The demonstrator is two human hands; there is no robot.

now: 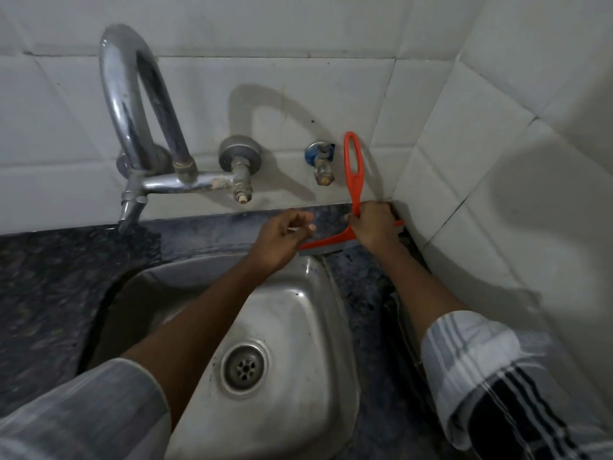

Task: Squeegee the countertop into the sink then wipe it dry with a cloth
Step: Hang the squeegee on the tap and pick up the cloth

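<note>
Nearest the camera, two striped sleeves (pixel 471 370) frame the view, both forearms reaching forward over a steel sink (pixel 298 313) with its drain (pixel 244 368) near the middle of the basin. The sink is set into a dark speckled desk (pixel 49 267).

Beyond the far rim of the sink, the left hand (pixel 282 239) hovers with fingers loosely curled, grasping nothing; its fingertips lie close to the left end of the squeegee's blade, contact not clear.

Just to its right, the right hand (pixel 373 225) is clenched around the lower handle of an orange squeegee (pixel 354 180). The blade rests on the desk in the back right corner, running from the sink's far rim toward the side wall. The looped handle stands upright against the tiled wall (pixel 331 94).

Farther back, a small valve (pixel 322 164) sits on the wall just left of the handle. A chrome tap (pixel 146 127) with a high curved spout is mounted farther left.
</note>
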